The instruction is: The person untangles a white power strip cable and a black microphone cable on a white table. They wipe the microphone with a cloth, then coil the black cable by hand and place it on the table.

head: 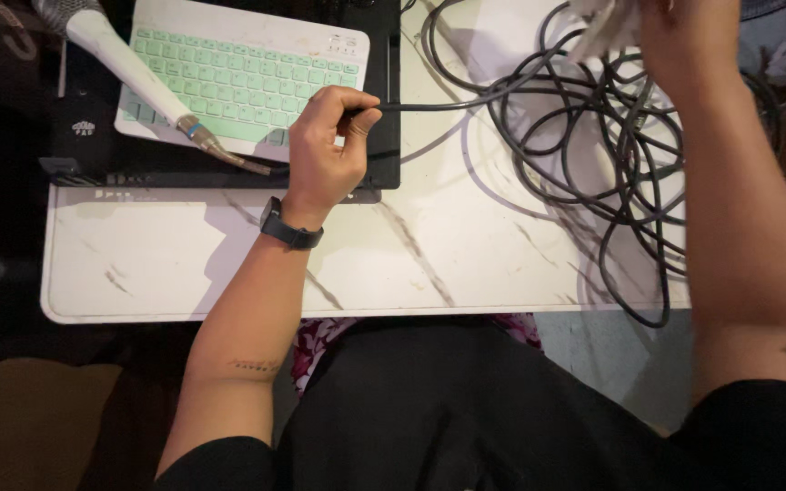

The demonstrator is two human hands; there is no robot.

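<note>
My left hand pinches a dark grey cable between thumb and fingers, just above the front edge of a black laptop. The cable runs right into a loose tangle of loops on the white marble-patterned table. A white microphone lies across the laptop, its metal connector end close to my left hand. My right hand is raised at the top edge, closed around something white; its fingers are mostly out of frame.
A small white keyboard with mint-green keys rests on the laptop. One cable loop hangs past the table's front edge. A black watch is on my left wrist. Dark floor and a brown cushion lie to the left.
</note>
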